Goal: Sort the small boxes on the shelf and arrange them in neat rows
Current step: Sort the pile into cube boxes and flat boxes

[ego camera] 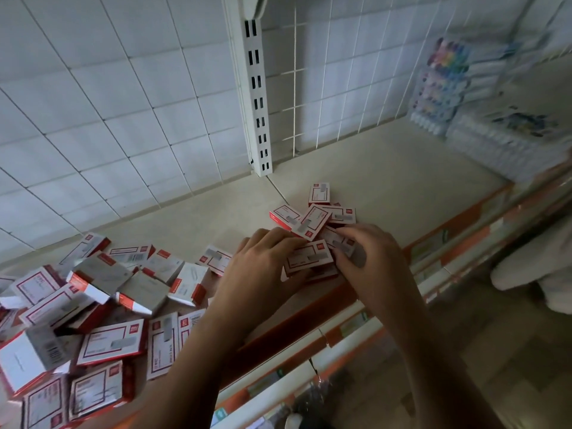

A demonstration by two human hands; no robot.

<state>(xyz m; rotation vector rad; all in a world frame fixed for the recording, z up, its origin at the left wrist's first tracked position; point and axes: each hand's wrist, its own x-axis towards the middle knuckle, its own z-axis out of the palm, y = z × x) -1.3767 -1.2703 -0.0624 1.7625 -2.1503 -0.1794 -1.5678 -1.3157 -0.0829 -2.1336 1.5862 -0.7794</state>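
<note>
small boxes (312, 221) are sitting in two groups on the shelf (387, 181): about seven in a loose cluster near the orange front rail (309, 311), roughly twenty lying jumbled in the pile (102, 305) at left. All are showing white faces with red borders and red sides. left hand (263, 267) and right hand (371, 258) are both gripping one box (309, 258) on the cluster's near side, fingers curling on opposite ends

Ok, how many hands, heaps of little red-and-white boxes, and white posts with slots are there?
Bare hands: 2, left hand, right hand
Heaps of small red-and-white cardboard boxes: 2, big heap, small heap
White slotted metal post: 1
Total: 5
</note>
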